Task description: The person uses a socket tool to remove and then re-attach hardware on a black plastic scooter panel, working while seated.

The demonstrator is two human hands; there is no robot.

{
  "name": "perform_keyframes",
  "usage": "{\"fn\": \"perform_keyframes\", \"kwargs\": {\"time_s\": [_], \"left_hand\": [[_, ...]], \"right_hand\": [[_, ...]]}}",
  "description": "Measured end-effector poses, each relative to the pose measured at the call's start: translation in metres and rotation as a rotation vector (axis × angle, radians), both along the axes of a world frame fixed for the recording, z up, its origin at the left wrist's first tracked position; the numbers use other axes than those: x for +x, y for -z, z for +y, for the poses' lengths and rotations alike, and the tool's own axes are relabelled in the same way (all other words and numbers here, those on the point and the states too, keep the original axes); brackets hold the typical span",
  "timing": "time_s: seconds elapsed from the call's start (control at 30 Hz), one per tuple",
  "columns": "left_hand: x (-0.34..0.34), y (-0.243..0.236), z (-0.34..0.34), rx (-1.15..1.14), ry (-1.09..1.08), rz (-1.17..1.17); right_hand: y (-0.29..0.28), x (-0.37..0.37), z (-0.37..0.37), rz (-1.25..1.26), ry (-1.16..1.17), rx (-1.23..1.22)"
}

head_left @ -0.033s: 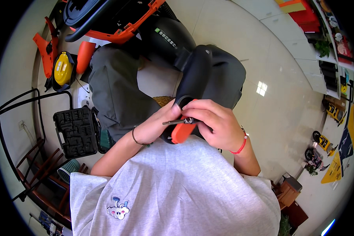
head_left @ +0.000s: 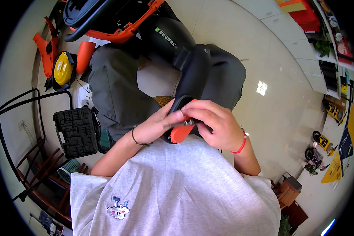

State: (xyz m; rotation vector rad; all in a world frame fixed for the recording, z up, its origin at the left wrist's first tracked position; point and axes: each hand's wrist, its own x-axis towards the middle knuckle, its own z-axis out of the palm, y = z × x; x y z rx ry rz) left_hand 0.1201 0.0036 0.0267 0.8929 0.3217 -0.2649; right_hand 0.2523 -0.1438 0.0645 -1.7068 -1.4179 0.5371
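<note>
A black tubular part [head_left: 195,74] lies across my right thigh, its near end between my hands. My left hand [head_left: 158,125] is closed around that end, with the thumb over the metal shaft of what looks like a screwdriver. An orange piece [head_left: 181,134] with a rounded tip sticks out of the tube's near end towards me. My right hand [head_left: 218,122] has its fingers bent over the orange piece and the screwdriver [head_left: 189,122]. The screwdriver's shaft points left and is smeared by motion; its handle is mostly hidden in my right palm.
Ahead stands a black and orange machine [head_left: 126,31] with a black curved housing [head_left: 167,37]. Left on the floor are orange parts [head_left: 85,57], a yellow part [head_left: 63,70], an open black tool case [head_left: 75,131] and a black frame [head_left: 39,96]. White cabinets [head_left: 283,35] line the right.
My left thumb has moved right, over the screwdriver's shaft, which is now blurred. The black tube and orange piece have shifted slightly left.
</note>
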Motion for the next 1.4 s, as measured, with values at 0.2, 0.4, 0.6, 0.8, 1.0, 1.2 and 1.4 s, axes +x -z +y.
{"fn": "perform_keyframes", "kwargs": {"time_s": [0.2,0.4,0.6,0.8,1.0,1.2,1.4], "left_hand": [[0.002,-0.011,0.005,0.064,0.053,0.014],[0.005,-0.017,-0.004,0.222,-0.026,-0.008],[0.010,-0.009,-0.008,0.642,-0.015,-0.161],[0.011,-0.010,-0.011,0.883,-0.006,-0.179],[0.014,-0.009,-0.012,0.760,-0.031,-0.135],[0.016,-0.013,-0.012,0.708,-0.081,-0.129],[0.011,-0.010,-0.012,0.683,-0.015,-0.085]], "right_hand": [[-0.003,-0.008,-0.008,0.533,0.197,-0.011],[0.020,-0.025,-0.010,0.689,0.496,0.043],[0.016,-0.030,-0.009,0.444,0.557,0.011],[0.012,-0.034,-0.005,0.378,0.604,-0.079],[0.020,-0.027,-0.005,0.438,0.572,-0.016],[0.013,-0.029,0.000,0.439,0.605,0.000],[0.010,-0.031,0.002,0.298,0.577,-0.050]]}}
